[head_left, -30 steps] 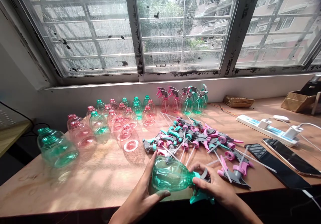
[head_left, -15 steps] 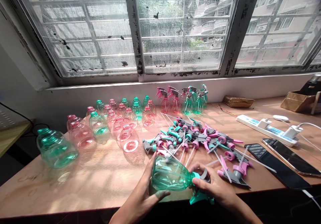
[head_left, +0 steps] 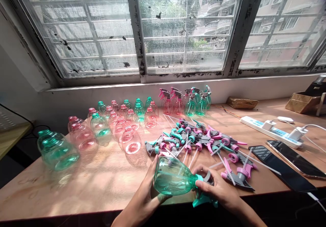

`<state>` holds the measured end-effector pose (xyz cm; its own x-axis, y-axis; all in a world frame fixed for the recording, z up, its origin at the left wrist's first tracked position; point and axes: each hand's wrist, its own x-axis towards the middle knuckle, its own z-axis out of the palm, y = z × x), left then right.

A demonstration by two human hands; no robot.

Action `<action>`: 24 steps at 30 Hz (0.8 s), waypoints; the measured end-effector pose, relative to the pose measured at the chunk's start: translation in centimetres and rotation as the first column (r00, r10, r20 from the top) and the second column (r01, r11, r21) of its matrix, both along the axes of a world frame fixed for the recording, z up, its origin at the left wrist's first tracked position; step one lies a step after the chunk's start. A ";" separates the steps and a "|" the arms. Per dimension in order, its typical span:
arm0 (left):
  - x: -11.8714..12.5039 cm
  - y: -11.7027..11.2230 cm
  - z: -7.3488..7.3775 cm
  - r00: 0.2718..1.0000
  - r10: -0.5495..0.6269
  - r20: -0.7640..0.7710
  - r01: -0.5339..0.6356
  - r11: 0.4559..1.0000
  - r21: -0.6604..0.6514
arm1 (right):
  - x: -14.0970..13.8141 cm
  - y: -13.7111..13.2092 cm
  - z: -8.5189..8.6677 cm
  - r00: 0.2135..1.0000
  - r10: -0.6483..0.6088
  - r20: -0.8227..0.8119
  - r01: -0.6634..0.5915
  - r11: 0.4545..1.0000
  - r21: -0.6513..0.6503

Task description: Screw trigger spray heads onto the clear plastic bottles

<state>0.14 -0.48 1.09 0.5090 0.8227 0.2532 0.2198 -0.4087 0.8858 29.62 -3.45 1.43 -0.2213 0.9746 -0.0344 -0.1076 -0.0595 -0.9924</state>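
A clear green spray bottle [head_left: 173, 177] lies on its side in the air above the table's front edge, its neck toward the right. My left hand [head_left: 150, 193] is wrapped round the base end of the bottle. With thumb and fingers, my right hand [head_left: 214, 183] grips the teal collar of the spray head [head_left: 203, 200], which sits on the bottle's neck. Part of the spray head is hidden behind the right hand. Just beyond both hands is a pile of loose pink, teal and grey spray heads [head_left: 188, 137] with white tubes.
Open pink bottles [head_left: 131, 142] and green bottles [head_left: 61, 155] stand at the left. Several bottles with spray heads [head_left: 191, 105] stand by the window. On the right are a power strip [head_left: 272, 132], two phones [head_left: 282, 169], a flat brown package [head_left: 241, 103] and a cardboard box [head_left: 299, 101].
The bottle has turned slightly about its length in my left hand, and the left thumb has shifted a little. My right hand keeps its place on the collar.
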 end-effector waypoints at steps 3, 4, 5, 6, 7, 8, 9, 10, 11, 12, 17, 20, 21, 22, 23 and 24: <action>-0.1 -0.3 0.5 1.000 -0.008 0.011 0.009 0.999 -0.047 | 0.0 0.0 -0.1 1.000 0.004 -0.013 -0.004 1.000 0.004; -0.1 -0.4 0.6 1.000 -0.013 0.020 0.014 0.998 -0.057 | 0.0 0.1 -0.2 1.000 0.005 -0.015 -0.005 1.000 0.007; -0.1 -0.4 0.8 0.999 -0.016 0.030 0.018 0.998 -0.065 | 0.1 0.1 -0.2 1.000 0.006 -0.017 -0.005 1.000 0.011; -0.1 -0.5 0.9 0.999 -0.020 0.040 0.023 0.997 -0.074 | 0.1 0.1 -0.3 1.000 0.005 -0.019 -0.005 1.000 0.017; -0.1 -0.5 1.0 0.999 -0.023 0.049 0.027 0.996 -0.084 | 0.1 0.1 -0.3 1.000 0.003 -0.020 -0.003 1.000 0.023; 0.0 -0.5 1.1 0.998 -0.028 0.055 0.033 0.995 -0.099 | 0.2 0.2 -0.4 1.000 0.001 -0.023 0.000 1.000 0.028; 0.0 -0.5 1.2 0.997 -0.034 0.062 0.041 0.992 -0.117 | 0.2 0.2 -0.4 1.000 -0.001 -0.030 0.002 1.000 0.026; 0.1 -0.5 1.3 0.996 -0.042 0.073 0.052 0.989 -0.136 | 0.2 0.2 -0.4 0.999 -0.005 -0.044 0.005 1.000 0.016; 0.2 -0.5 1.3 0.995 -0.047 0.087 0.060 0.986 -0.155 | 0.2 0.2 -0.5 0.998 -0.008 -0.064 0.008 1.000 0.002; 0.3 -0.5 1.3 0.993 -0.050 0.104 0.067 0.983 -0.171 | 0.2 0.1 -0.5 0.996 -0.011 -0.086 0.009 1.000 -0.015; 0.3 -0.3 0.9 0.987 -0.038 0.155 0.071 0.975 -0.213 | 0.2 0.1 -0.5 0.994 -0.006 -0.106 0.003 1.000 -0.027; 0.0 -0.1 0.4 0.994 -0.026 0.104 0.047 0.977 -0.207 | 0.3 0.1 -0.4 0.998 0.010 -0.064 -0.010 1.000 0.004; -0.1 0.0 0.3 0.996 -0.023 0.089 0.041 0.978 -0.206 | 0.3 0.1 -0.3 0.998 0.017 -0.054 -0.016 1.000 0.015; -0.2 0.0 0.1 0.997 -0.022 0.080 0.039 0.977 -0.208 | 0.4 0.1 -0.3 0.999 0.023 -0.048 -0.022 1.000 0.021; -0.3 0.1 -0.1 0.997 -0.024 0.077 0.039 0.977 -0.211 | 0.4 0.2 -0.2 0.998 0.030 -0.046 -0.029 0.999 0.026; -0.3 0.1 -0.2 0.997 -0.026 0.077 0.042 0.976 -0.214 | 0.4 0.2 -0.2 0.998 0.037 -0.048 -0.036 0.999 0.027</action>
